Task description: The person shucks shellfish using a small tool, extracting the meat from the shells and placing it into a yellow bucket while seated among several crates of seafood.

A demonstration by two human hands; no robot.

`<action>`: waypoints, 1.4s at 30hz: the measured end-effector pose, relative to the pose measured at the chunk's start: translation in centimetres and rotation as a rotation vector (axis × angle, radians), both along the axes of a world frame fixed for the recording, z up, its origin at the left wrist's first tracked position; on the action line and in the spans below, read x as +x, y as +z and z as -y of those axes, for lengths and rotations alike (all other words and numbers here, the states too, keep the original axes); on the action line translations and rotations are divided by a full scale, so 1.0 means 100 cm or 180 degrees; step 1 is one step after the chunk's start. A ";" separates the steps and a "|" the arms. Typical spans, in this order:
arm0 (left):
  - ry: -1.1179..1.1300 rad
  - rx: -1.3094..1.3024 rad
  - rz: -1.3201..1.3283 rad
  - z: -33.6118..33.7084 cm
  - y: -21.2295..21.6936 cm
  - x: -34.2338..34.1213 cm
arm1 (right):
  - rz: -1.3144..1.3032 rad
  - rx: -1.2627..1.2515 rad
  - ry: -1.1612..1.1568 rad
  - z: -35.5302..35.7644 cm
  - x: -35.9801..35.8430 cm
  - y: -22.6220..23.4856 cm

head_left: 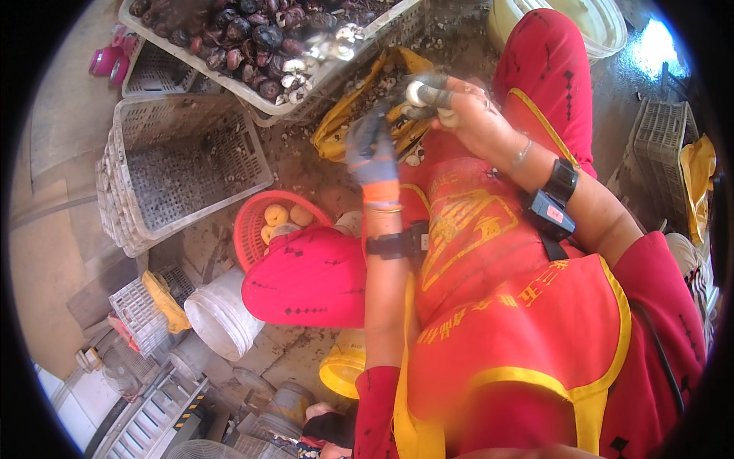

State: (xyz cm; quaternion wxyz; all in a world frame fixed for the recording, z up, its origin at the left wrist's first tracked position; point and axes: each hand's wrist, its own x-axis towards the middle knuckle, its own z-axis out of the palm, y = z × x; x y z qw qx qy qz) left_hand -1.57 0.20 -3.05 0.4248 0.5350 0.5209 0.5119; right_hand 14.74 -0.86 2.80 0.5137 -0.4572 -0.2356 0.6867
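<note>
My left hand [372, 149], in a grey glove with an orange cuff, is raised in front of my lap with its fingers curled and partly blurred. Close against it, my right hand [470, 111] is closed, with dark and whitish coverings on its fingers. Something small seems to be pinched where the fingertips meet, but I cannot make out what. Below the hands lies an open yellow sack [336, 126] with pale scraps in it. Beyond stands a crate [222, 73] heaped with dark purple-brown, rounded bulb-like pieces [267, 37] and, at its right end, whitish pieces [294, 80].
To the left stand stacked grey crates [126, 172], a red basket [246, 229] with yellowish round pieces [275, 214], and white buckets [225, 317]. A yellow bucket [342, 367] is beside my leg. A pale tub [600, 30] is at the far right, another crate [661, 138] at the right.
</note>
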 end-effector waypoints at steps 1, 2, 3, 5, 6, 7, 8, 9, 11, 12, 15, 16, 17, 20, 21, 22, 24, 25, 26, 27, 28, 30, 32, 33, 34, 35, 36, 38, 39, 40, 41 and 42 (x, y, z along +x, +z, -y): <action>-0.0111 0.0396 -0.0018 0.001 0.001 0.004 | -0.0204 -0.0147 0.0028 -0.001 0.001 -0.006; -0.0344 0.0752 -0.0371 0.001 0.006 0.006 | -0.0581 -0.0355 -0.0015 0.000 0.002 -0.010; -0.0261 0.0279 -0.0375 0.002 0.009 0.004 | -0.0953 -0.0572 -0.0083 0.000 0.003 -0.013; -0.0071 -0.0658 -0.0327 0.002 0.013 0.002 | -0.1984 -0.1113 -0.0338 -0.001 0.006 -0.009; 0.0099 -0.0441 0.0331 0.003 -0.020 -0.003 | -0.1813 -0.0970 -0.0282 -0.001 0.008 -0.008; -0.0066 -0.0089 0.0159 0.001 -0.013 0.000 | -0.1625 -0.0824 -0.0259 -0.002 0.010 -0.013; -0.0214 0.0334 0.0007 0.000 -0.007 0.004 | -0.1464 -0.0671 -0.0238 -0.002 0.008 -0.022; -0.0357 0.0761 -0.0142 0.000 -0.003 0.009 | -0.1979 -0.0575 -0.0056 -0.001 0.011 -0.047; -0.0225 -0.0130 0.0539 0.003 0.002 0.010 | -0.2332 -0.0640 0.0076 -0.003 0.010 -0.051; -0.0158 -0.0581 0.0873 0.003 0.003 0.011 | -0.2187 -0.0762 -0.0019 0.001 0.012 -0.051; 0.0041 -0.0884 0.0411 -0.001 -0.003 0.004 | -0.1412 -0.0659 -0.0011 0.003 0.011 -0.024; -0.0132 -0.0527 0.0437 0.000 -0.002 0.005 | -0.0971 -0.0432 0.0096 0.006 0.008 -0.016; -0.0303 -0.0169 0.0461 0.002 -0.002 0.007 | -0.0530 -0.0205 0.0204 0.007 0.006 -0.010; -0.0315 -0.0444 0.0572 -0.002 -0.020 0.001 | -0.0755 -0.0143 0.0096 0.003 0.006 -0.020; -0.0219 -0.0758 0.0622 -0.003 -0.029 -0.002 | -0.0801 -0.0062 0.0092 0.002 0.007 -0.026; 0.0016 -0.1107 0.0961 0.001 -0.016 -0.002 | -0.0693 -0.0058 0.0160 0.004 0.005 -0.006; -0.0138 -0.0572 0.1007 0.003 -0.017 0.005 | -0.1196 -0.0386 0.0045 0.002 0.005 -0.012; -0.0229 -0.0312 0.1017 0.004 -0.013 0.007 | -0.1456 -0.0553 -0.0030 0.003 0.004 -0.016; -0.0488 -0.0040 0.0430 0.004 -0.001 0.006 | -0.1319 -0.0543 0.0040 0.001 0.004 -0.019; -0.0376 -0.0464 0.0645 0.003 -0.002 0.003 | -0.1183 -0.0533 0.0111 -0.002 0.004 -0.023; -0.0244 -0.0876 0.0868 0.000 -0.004 0.002 | -0.1038 -0.0518 0.0201 -0.005 0.003 -0.017; 0.0172 -0.1564 0.1355 0.000 -0.014 -0.005 | -0.0946 -0.0547 0.0231 0.000 0.004 0.002; -0.0163 -0.0878 0.1382 0.003 0.003 0.007 | -0.0595 -0.0530 0.0167 -0.002 0.006 0.001; -0.0333 -0.0534 0.1384 0.003 0.009 0.012 | -0.0501 -0.0451 0.0179 -0.003 0.009 -0.003; -0.0475 -0.0228 0.1036 0.001 0.007 0.011 | -0.0403 -0.0377 0.0196 -0.004 0.010 -0.003; -0.0267 -0.0803 0.0950 -0.001 0.007 0.010 | -0.0306 -0.0302 0.0209 -0.005 0.013 -0.002; -0.0059 -0.1375 0.0854 0.000 0.008 0.007 | -0.0343 -0.0067 0.0117 -0.005 0.019 -0.002; 0.0092 -0.2144 0.0111 -0.002 0.010 -0.001 | 0.0863 0.0691 -0.0056 -0.014 0.039 0.015; 0.0191 -0.2065 0.0403 -0.001 0.007 -0.002 | 0.0332 0.0542 -0.0273 -0.022 0.058 0.034; 0.0246 -0.1983 0.0713 -0.002 0.002 0.000 | 0.0601 0.0709 -0.0458 -0.031 0.081 0.040; 0.0352 -0.1889 0.0974 -0.001 0.000 -0.003 | 0.0925 0.0987 -0.0684 -0.041 0.111 0.041; 0.0194 -0.1788 0.0934 -0.001 -0.001 -0.002 | 0.1321 0.1238 -0.0899 -0.054 0.154 0.037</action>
